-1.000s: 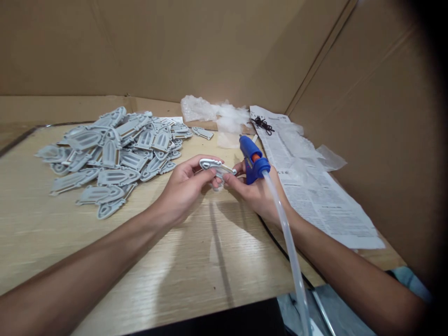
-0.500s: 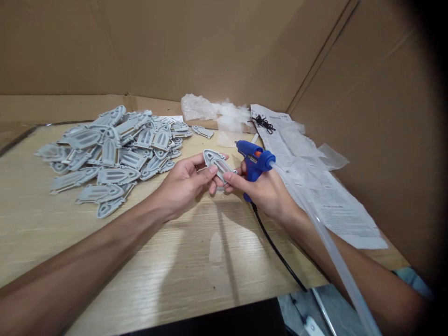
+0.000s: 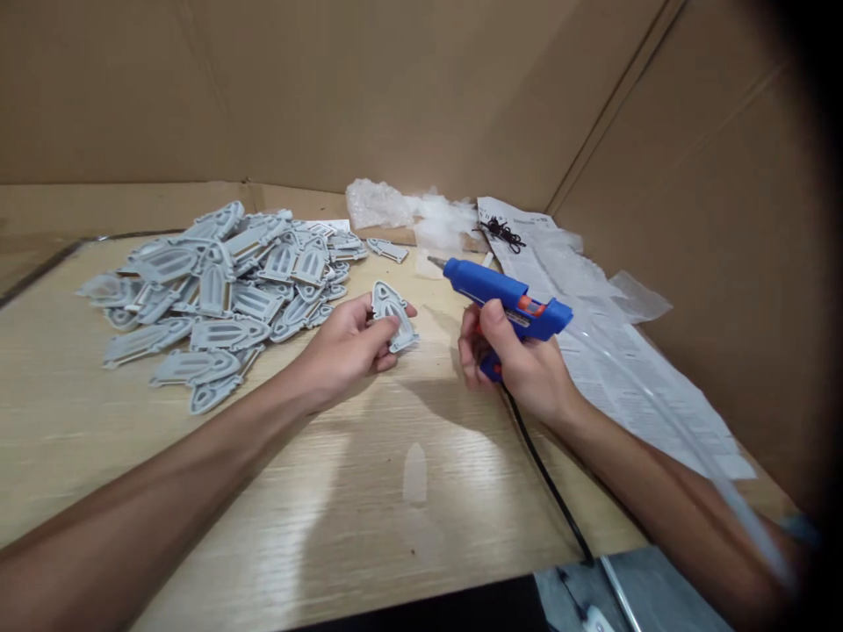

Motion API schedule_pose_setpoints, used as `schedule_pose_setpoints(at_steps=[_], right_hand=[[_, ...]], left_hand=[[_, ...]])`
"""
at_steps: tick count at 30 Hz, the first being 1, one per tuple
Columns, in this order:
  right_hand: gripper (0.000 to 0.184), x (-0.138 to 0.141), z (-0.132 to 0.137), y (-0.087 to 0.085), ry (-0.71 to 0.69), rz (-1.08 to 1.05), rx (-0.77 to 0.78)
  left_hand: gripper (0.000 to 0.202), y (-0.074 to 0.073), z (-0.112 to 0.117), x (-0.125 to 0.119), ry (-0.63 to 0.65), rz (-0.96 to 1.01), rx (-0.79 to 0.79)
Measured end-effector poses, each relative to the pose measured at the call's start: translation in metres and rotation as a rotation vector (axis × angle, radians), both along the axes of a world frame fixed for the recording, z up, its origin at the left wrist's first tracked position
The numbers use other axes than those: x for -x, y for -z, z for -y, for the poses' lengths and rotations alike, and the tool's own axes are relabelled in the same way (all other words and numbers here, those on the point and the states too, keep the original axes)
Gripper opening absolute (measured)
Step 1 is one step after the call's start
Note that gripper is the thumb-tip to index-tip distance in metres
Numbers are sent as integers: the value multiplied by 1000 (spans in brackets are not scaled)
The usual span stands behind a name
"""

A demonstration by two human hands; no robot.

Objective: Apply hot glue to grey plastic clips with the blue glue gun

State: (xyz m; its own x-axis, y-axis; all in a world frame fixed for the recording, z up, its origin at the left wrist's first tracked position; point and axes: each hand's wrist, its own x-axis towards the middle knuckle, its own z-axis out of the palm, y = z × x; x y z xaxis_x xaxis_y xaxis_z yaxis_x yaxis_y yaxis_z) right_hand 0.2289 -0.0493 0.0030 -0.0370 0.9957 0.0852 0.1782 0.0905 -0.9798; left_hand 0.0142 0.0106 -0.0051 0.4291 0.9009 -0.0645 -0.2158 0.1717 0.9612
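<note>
My left hand (image 3: 348, 349) grips a small grey plastic part (image 3: 391, 312) shaped like a pointed shield, held upright above the wooden table (image 3: 369, 491). To its right, my right hand (image 3: 520, 364) grips a blue glue gun (image 3: 501, 295) by the handle, its nozzle aimed left toward the grey part, a short gap away. A clear glue stick (image 3: 665, 421) sticks out of the gun's back, blurred. The gun's black cord (image 3: 546, 491) runs down to the table's front edge.
A pile of several like grey parts (image 3: 224, 285) lies at the left back. Crumpled clear plastic wrap (image 3: 414, 215), a printed paper sheet (image 3: 612, 351) and a small black twist tie (image 3: 500, 233) lie at the back right. Cardboard walls (image 3: 691, 175) close in the back and right.
My right hand has let go of the grey part and swung the glue gun level, nozzle pointing left. My left hand now holds the part alone, turned upright.
</note>
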Motion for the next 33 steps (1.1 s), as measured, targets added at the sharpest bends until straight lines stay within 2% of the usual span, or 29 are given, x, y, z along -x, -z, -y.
schedule_pose_setpoints(at_steps=[4,8,17,33], right_hand=[[66,-2,1,7,-159,-9,113],[66,-2,-1,11,-211,25,115],[71,-4,-2,12,-214,131,161],[70,-2,-4,10,-174,192,153]], left_hand=[[28,-1,-1,4,1,-57,-42],[16,-1,-2,4,52,-32,-52],[7,-1,-3,5,100,-37,-72],[6,-5,0,6,134,-110,-118]])
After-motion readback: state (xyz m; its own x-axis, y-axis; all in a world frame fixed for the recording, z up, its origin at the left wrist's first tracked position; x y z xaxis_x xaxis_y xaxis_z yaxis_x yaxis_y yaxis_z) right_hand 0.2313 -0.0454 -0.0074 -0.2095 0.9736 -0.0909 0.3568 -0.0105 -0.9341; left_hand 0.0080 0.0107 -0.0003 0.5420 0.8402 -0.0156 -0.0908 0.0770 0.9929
